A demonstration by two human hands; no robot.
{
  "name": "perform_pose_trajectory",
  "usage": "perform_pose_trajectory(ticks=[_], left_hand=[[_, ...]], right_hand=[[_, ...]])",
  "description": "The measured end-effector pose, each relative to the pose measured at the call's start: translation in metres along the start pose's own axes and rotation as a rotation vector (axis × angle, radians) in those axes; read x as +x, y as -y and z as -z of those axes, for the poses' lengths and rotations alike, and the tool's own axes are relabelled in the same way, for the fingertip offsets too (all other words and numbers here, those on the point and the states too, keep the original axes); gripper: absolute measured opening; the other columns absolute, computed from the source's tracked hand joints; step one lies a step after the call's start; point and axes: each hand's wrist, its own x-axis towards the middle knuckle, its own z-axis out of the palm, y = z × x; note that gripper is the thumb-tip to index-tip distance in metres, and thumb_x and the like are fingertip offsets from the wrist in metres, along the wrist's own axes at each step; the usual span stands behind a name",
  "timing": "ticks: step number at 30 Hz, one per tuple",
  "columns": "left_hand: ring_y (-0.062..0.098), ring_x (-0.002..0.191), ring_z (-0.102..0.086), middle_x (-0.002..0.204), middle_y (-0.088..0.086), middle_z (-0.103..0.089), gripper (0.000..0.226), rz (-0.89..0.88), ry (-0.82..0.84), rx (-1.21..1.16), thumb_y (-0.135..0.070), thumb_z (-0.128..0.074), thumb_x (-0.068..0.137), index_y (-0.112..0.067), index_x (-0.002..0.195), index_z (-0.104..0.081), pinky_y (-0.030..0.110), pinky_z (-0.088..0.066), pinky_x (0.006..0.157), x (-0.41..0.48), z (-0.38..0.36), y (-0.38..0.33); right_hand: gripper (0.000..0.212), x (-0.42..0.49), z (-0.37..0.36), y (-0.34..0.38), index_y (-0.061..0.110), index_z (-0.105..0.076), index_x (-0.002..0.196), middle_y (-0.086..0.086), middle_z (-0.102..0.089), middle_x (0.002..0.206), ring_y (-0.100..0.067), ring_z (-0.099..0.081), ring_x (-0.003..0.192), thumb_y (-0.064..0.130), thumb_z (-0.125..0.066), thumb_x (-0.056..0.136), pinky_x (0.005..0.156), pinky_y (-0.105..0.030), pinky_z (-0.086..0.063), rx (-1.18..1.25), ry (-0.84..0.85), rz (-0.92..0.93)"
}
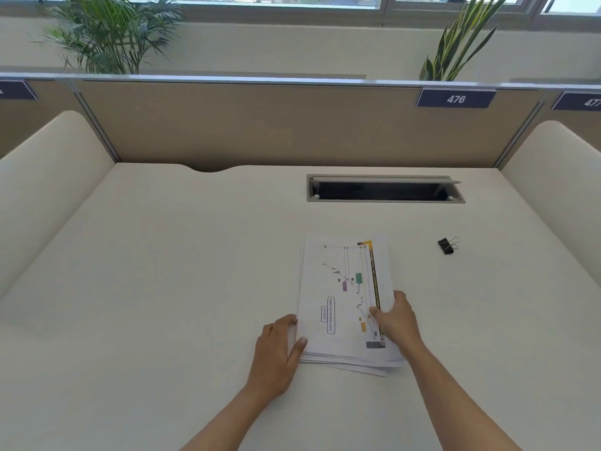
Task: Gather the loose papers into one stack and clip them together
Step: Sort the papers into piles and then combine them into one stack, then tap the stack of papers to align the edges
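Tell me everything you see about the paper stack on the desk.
The paper stack is several white sheets, lying flat on the white desk, edges uneven at the near side. The top sheet shows a printed chart, turned sideways. The left hand holds its left edge, the right hand its right edge, thumbs on top.

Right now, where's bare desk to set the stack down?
Widest: desk left of the paper stack, out to the side panel. A strip between stack and cable slot. Right side tighter: the binder clip lies there. Left hand and right hand crowd the stack's near end.
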Motion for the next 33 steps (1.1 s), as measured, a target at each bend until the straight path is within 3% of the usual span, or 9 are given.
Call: perform_pose_trajectory(ticks=[5, 9, 13, 16, 19, 23, 27, 30, 33], left_hand=[[0.022, 0.114, -0.045, 0.128, 0.0, -0.052, 0.047, 0.149, -0.123, 0.163, -0.038, -0.056, 0.087, -0.017, 0.128, -0.05, 0.029, -0.041, 0.091, 0.009, -0.002, -0.016], [0.029, 0.124, -0.033, 0.143, 0.008, -0.034, 0.072, 0.334, -0.039, 0.111, -0.042, -0.061, 0.083, -0.012, 0.142, -0.032, 0.031, -0.035, 0.101, 0.022, -0.001, -0.028], [0.037, 0.119, -0.037, 0.142, 0.009, -0.026, 0.084, 0.489, -0.005, -0.029, -0.038, -0.071, 0.076, -0.011, 0.142, -0.027, 0.037, -0.039, 0.096, 0.036, 0.005, -0.031], [0.033, 0.115, -0.049, 0.136, 0.01, -0.034, 0.084, 0.572, -0.001, -0.227, -0.032, -0.076, 0.072, -0.011, 0.138, -0.03, 0.036, -0.042, 0.094, 0.047, 0.012, -0.026], [0.027, 0.106, -0.058, 0.121, 0.008, -0.055, 0.067, 0.641, 0.034, -0.401, -0.032, -0.073, 0.075, -0.01, 0.128, -0.039, 0.035, -0.047, 0.091, 0.057, 0.019, -0.023], [0.025, 0.102, -0.062, 0.115, 0.005, -0.066, 0.037, 0.59, 0.096, -0.424, -0.033, -0.06, 0.086, -0.011, 0.115, -0.059, 0.034, -0.048, 0.091, 0.065, 0.023, -0.026], [0.024, 0.109, -0.061, 0.122, 0.003, -0.064, 0.034, 0.504, 0.106, -0.503, -0.03, -0.055, 0.09, -0.017, 0.121, -0.057, 0.041, -0.047, 0.098, 0.066, 0.022, -0.026], [0.02, 0.099, -0.066, 0.112, 0.003, -0.07, 0.021, 0.433, 0.065, -0.676, -0.023, -0.055, 0.092, -0.021, 0.112, -0.06, 0.04, -0.053, 0.091, 0.064, 0.03, -0.036], [0.018, 0.093, -0.07, 0.106, 0.004, -0.072, 0.02, 0.345, 0.074, -0.849, -0.017, -0.056, 0.093, -0.016, 0.113, -0.063, 0.03, -0.056, 0.077, 0.061, 0.043, -0.05]], right_hand=[[0.081, -0.009, -0.011, -0.001, 0.008, -0.022, 0.146, -0.016, -0.03, 0.145, -0.036, -0.032, 0.132, 0.025, -0.07, 0.082, 0.106, -0.043, -0.032, -0.144, 0.022, 0.052], [0.082, -0.012, -0.019, 0.001, 0.008, -0.02, 0.146, -0.015, -0.031, 0.143, -0.035, -0.036, 0.129, 0.021, -0.07, 0.082, 0.105, -0.04, -0.034, -0.212, 0.033, 0.131], [0.075, -0.014, -0.022, 0.004, 0.006, -0.026, 0.143, -0.014, -0.035, 0.139, -0.033, -0.044, 0.123, 0.016, -0.069, 0.083, 0.099, -0.035, -0.038, -0.244, 0.032, 0.162], [0.07, -0.015, -0.021, 0.005, 0.006, -0.029, 0.142, -0.014, -0.035, 0.138, -0.032, -0.047, 0.121, 0.015, -0.067, 0.083, 0.097, -0.033, -0.039, -0.243, 0.016, 0.177], [0.07, -0.015, -0.019, 0.006, 0.006, -0.03, 0.141, -0.013, -0.035, 0.137, -0.03, -0.049, 0.118, 0.016, -0.068, 0.083, 0.093, -0.03, -0.04, -0.249, 0.029, 0.193], [0.074, -0.013, -0.018, 0.004, 0.007, -0.03, 0.141, -0.011, -0.036, 0.134, -0.027, -0.05, 0.116, 0.02, -0.071, 0.081, 0.093, -0.03, -0.041, -0.245, 0.064, 0.211], [0.072, -0.01, -0.019, -0.001, 0.012, -0.035, 0.139, -0.008, -0.04, 0.129, -0.024, -0.052, 0.111, 0.023, -0.072, 0.079, 0.096, -0.034, -0.045, -0.196, 0.055, 0.201], [0.06, -0.008, -0.019, -0.004, 0.015, -0.042, 0.133, -0.003, -0.046, 0.117, -0.019, -0.055, 0.101, 0.023, -0.071, 0.081, 0.091, -0.035, -0.047, -0.046, 0.029, 0.184], [0.059, -0.004, -0.016, -0.002, 0.011, -0.041, 0.138, -0.006, -0.054, 0.124, -0.018, -0.054, 0.103, 0.025, -0.066, 0.086, 0.09, -0.029, -0.041, 0.174, 0.031, 0.062]])
